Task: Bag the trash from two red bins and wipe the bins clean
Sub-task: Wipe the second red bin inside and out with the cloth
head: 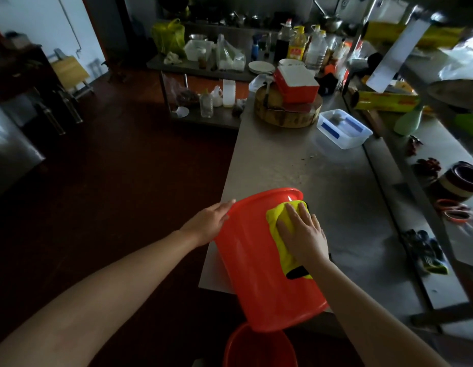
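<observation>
Steel counter [296,165] under a tilted red bin [256,274], dark floor [124,168] alongside.

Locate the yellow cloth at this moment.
In the head view, lower centre, the yellow cloth is pressed under the right hand against the side of the red bin lying on the steel counter.

Open across the bare middle of the steel counter [296,165], between the tipped red bin [256,266] at its near corner and the clear plastic box [344,132] and chopping block [288,115] farther back; hemmed on the right by a cluttered ledge [442,290], blocked below the near edge by a second red bin [259,348].
</observation>
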Tool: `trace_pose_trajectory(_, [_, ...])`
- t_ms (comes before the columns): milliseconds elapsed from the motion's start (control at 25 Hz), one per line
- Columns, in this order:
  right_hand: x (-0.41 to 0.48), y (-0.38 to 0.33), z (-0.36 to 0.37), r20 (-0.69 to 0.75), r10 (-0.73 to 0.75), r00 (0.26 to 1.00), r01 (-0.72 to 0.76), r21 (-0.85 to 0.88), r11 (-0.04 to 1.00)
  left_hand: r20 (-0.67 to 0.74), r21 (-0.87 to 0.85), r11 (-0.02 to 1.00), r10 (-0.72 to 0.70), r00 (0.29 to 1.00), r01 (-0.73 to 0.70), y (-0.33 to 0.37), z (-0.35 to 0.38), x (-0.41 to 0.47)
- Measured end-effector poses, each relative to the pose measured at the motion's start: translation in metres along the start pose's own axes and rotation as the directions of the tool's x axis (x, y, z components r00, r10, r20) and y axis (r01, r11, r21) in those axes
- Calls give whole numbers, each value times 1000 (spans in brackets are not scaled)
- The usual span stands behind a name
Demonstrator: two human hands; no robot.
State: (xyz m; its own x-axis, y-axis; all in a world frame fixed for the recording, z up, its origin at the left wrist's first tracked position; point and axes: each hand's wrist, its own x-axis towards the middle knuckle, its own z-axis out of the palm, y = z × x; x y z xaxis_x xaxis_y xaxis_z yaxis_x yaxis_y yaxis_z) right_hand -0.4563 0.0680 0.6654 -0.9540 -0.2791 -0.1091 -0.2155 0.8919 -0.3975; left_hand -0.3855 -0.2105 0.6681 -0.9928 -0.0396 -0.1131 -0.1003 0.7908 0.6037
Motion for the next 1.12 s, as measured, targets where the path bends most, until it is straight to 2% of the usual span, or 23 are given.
trace_pose_trajectory(80, [-4, -8, 3, -20, 2, 1000, -2, -19, 1000, -34, 125, 982, 148, 988, -142, 12, 2, 9])
trace_pose_trajectory(200, [-17, -34, 15, -82, -19, 996, 9, -130, 992, -14, 198, 967, 163, 986, -158, 19, -1, 21])
trace_pose_trajectory(280, [-32, -58, 31, -109, -163, 981, 132, -252, 959, 20, 210, 964, 161, 987, -162, 20, -5, 24])
trace_pose_trajectory(400, [-44, -78, 52, -65, -330, 942, 277, -404, 872, 15, 156, 974, 163, 986, -164, 15, -6, 26])
trace_pose_trajectory(520, [-38, -70, 51, -37, -388, 921, 336, -427, 839, -17, 180, 971, 163, 986, -157, 8, -3, 23])
trace_pose_trajectory(560, [-34, -64, 46, -42, -395, 918, 346, -402, 847, -54, 247, 950, 212, 976, -193, 6, -3, 20])
trace_pose_trajectory(640, [-21, -49, 34, -52, -336, 940, 301, -330, 895, -79, 206, 960, 209, 975, -189, 4, -1, 17])
trace_pose_trajectory(760, [-1, -23, 15, -46, -127, 991, 120, -138, 983, -21, 103, 986, 136, 991, -133, 4, 1, 9])
trace_pose_trajectory(840, [7, -10, 6, -17, -31, 999, 30, -35, 999, -11, 103, 989, 105, 994, -103, 4, 0, 3])
trace_pose_trajectory(920, [9, -3, 3, 2, 11, 1000, -11, 14, 1000, -19, 30, 998, 47, 999, -46, 7, 0, 1])
trace_pose_trajectory(1040, [5, -7, 3, 5, 50, 999, -50, 31, 998, 3, 146, 987, 62, 998, -62, 12, -1, 4])
trace_pose_trajectory(1120, [1, -13, 5, -17, 75, 997, -74, 31, 997, -9, 221, 975, 5, 1000, -3, 21, -2, 13])
